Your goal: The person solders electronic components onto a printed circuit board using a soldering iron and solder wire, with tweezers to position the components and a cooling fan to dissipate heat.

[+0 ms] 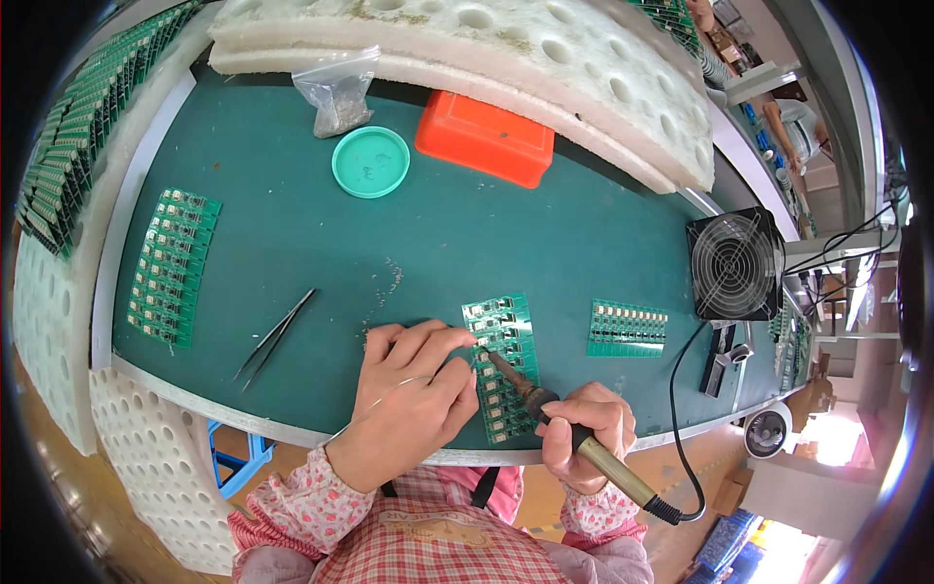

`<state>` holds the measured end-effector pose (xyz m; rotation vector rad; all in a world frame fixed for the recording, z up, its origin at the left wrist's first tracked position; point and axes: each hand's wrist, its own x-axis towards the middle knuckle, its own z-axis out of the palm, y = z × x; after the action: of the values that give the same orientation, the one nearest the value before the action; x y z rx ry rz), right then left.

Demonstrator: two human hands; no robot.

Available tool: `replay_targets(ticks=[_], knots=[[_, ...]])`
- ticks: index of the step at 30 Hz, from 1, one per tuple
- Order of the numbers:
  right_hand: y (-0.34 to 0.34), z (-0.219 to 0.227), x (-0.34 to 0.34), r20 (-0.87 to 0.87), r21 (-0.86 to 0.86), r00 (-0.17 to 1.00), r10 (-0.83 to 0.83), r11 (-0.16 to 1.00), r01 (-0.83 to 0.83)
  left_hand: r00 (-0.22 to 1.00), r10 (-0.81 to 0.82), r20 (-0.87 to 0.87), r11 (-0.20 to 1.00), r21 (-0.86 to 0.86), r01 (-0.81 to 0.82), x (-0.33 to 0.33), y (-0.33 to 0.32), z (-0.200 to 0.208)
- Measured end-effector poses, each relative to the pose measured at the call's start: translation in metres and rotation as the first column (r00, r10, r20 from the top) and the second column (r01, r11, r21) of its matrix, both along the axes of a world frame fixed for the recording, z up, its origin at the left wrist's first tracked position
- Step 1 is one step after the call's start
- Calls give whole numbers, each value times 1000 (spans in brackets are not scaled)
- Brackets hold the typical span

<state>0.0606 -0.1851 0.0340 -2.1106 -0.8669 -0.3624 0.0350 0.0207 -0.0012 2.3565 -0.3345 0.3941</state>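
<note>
Circuit board: I see a green panel of small boards (506, 365) lying flat on the worktop (292, 224), between my two hands and partly under the fingers of the left one.
Left hand: my left hand (413, 389) rests on the worktop just left of the panel, fingers curled loosely, the fingertips (465, 339) pressed on the panel's upper left edge. A thin solder wire (375, 404) runs across the back of the hand toward the fingertips; I cannot tell exactly how it is pinched.
Right hand: my right hand (584, 428) is closed in a fist-like grip round the handle of a soldering iron (545, 409), at the near edge of the worktop.
Iron pose: it slants up and to the left, its dark tip touching the panel close to the left fingertips; its black cord (681, 428) loops off to the right.
Forearms: both come in from the lower edge in pink flowered sleeves.
Materials: the worktop is a matt dark green mat; the panel is glossy green with rows of pale parts.
Nearby: metal tweezers (275, 336) lie left of my left hand, well apart from a second panel (173, 265); a third panel (628, 329) lies right, near a black fan (735, 263).
Far side: a round teal lid (371, 162), an orange tray (484, 136), a clear bag (339, 92), white foam (545, 58).
</note>
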Motion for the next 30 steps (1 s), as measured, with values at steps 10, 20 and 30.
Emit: replay_targets(ticks=[10, 20, 30], knots=[[5, 6, -4, 9, -123, 1000, -10, 992, 11, 1000, -10, -7, 1000, -9, 9, -1, -1, 0], [9, 6, -7, 37, -125, 999, -28, 992, 32, 1000, 11, -12, 1000, -27, -11, 0, -3, 2], [24, 8, -9, 255, -220, 966, 44, 975, 14, 1000, 11, -12, 999, -36, -11, 0, -2, -1]])
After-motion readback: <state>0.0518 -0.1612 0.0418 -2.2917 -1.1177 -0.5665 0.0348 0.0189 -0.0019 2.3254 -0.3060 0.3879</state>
